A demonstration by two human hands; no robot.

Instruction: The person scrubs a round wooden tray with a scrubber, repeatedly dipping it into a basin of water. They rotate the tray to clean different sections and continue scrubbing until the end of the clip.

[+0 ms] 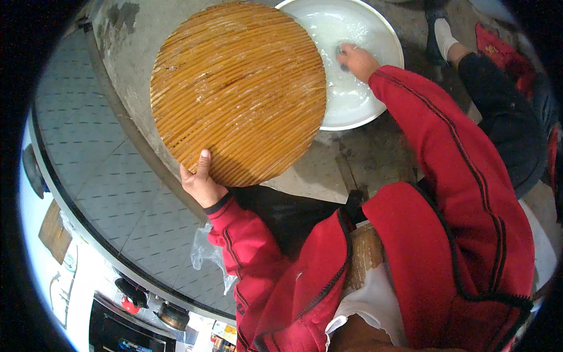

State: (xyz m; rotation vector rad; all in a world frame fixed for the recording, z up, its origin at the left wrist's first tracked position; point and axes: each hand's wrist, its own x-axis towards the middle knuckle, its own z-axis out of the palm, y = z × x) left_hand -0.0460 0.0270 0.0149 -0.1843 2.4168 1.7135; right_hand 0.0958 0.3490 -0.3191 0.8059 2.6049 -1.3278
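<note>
My left hand (201,179) grips the lower left edge of a round, ribbed mat of yellow-brown stalks (239,92), its thumb on top and its fingers underneath. The mat is tilted and overlaps the left side of a wide white basin (396,33) with water in it. My right hand (358,61) is over the basin, with its fingertips at the water and curled about a small dark object (343,59). What that object is cannot be made out.
Concrete floor (303,174) lies around the basin, with a raised edge and grey patterned sheeting (101,132) to the left. Clear plastic film (206,251) lies by my left sleeve. Another person's leg (497,101) and white-socked foot are at the right. Pots stand at the lower left.
</note>
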